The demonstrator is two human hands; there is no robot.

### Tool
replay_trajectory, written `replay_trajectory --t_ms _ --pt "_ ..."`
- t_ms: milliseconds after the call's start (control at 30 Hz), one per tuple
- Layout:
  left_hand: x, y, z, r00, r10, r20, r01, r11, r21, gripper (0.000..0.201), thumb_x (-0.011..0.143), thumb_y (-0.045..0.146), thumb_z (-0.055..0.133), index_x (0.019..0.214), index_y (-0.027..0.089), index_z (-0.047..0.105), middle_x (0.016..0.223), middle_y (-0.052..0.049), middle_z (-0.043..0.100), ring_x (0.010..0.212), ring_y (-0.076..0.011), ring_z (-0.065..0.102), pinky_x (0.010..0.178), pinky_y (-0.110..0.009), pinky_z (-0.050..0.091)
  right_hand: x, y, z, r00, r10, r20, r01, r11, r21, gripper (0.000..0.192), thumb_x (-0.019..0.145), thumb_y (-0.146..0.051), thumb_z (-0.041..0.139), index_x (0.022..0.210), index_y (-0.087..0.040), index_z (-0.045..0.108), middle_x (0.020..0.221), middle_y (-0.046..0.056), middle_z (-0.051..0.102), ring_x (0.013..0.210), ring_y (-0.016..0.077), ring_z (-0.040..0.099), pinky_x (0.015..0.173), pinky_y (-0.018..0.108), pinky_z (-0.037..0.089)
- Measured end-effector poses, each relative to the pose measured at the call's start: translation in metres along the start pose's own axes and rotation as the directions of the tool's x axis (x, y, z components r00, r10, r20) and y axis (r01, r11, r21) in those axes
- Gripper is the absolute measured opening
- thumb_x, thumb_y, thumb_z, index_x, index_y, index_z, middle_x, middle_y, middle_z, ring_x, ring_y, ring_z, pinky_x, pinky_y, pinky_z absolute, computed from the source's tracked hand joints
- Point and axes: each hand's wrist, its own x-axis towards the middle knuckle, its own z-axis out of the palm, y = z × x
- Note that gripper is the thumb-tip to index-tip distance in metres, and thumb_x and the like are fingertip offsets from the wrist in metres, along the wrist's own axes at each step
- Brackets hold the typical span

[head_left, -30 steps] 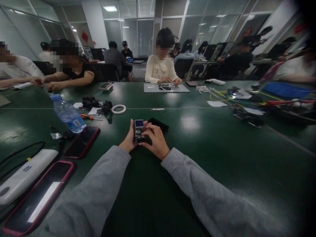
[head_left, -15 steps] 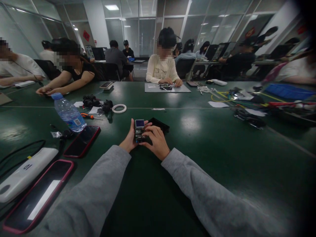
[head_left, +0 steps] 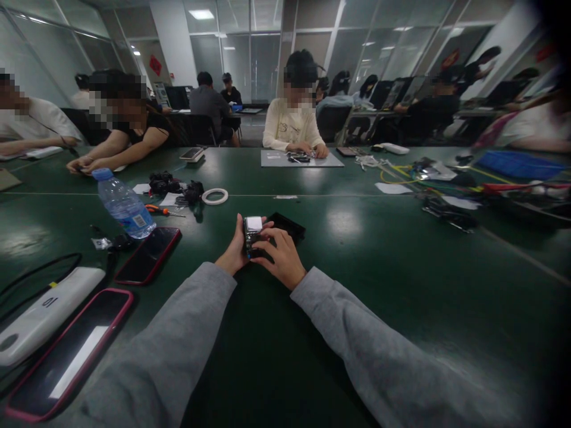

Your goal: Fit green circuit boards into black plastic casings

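A small circuit board with a square screen (head_left: 254,223) stands upright, slightly tilted, above the middle of the table. My left hand (head_left: 232,246) is closed around its left side and back, the thumb along the edge. From the right, my right hand (head_left: 285,255) grips the lower part of the board between thumb and fingers, which cover some of its components. The screen looks bright white. Just behind my right hand lies an open black plastic case (head_left: 289,224), partly hidden by the fingers.
Left of my hands are a water bottle (head_left: 125,205), two phones (head_left: 149,255), a white device marked 01 (head_left: 53,309) and an orange screwdriver (head_left: 163,210). A tape roll (head_left: 215,197) lies farther back. Across the table a person (head_left: 297,122) works over a grey board (head_left: 272,159).
The screen on the circuit board has turned from dark blue to white. The board has tilted slightly; both hands stay almost in place.
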Motion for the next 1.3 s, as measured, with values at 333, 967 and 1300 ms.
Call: replay_trajectory --t_ms 333,967,1300 --pt "-0.0027 0.0010 0.0056 0.998 0.050 -0.029 -0.051 0.999 -0.015 0.069 0.087 0.067 0.029 0.120 0.014 0.059 0.109 -0.013 0.067 0.092 -0.0210 0.066 0.079 -0.033 0.053 -0.0013 0.0009 0.0027 0.996 0.082 -0.021 -0.083 0.997 -0.012 0.047 0.083 -0.052 0.062 0.114 -0.017 0.055 0.119 0.012 0.050 0.114 0.0266 0.043 0.095 0.041 0.040" --pt "0.0006 -0.0001 0.0004 0.999 0.025 -0.028 -0.027 0.998 -0.061 0.067 0.085 0.067 0.037 0.120 0.014 0.059 0.103 -0.012 0.069 0.084 -0.0201 0.067 0.076 -0.033 0.054 -0.0023 0.0012 0.0023 0.996 0.068 0.055 -0.064 0.996 -0.065 0.039 0.084 -0.047 0.063 0.116 -0.024 0.059 0.121 0.008 0.049 0.116 0.0259 0.039 0.095 0.041 0.037" --pt "-0.0027 0.0012 0.0063 0.998 0.019 -0.060 -0.021 0.999 -0.031 0.066 0.085 0.068 0.036 0.116 0.015 0.061 0.100 -0.012 0.070 0.085 -0.0204 0.067 0.076 -0.033 0.054 -0.0006 0.0002 0.0012 0.994 0.074 0.085 -0.069 0.996 -0.057 0.041 0.084 -0.045 0.064 0.118 -0.022 0.058 0.122 0.009 0.048 0.116 0.0269 0.039 0.093 0.041 0.040"
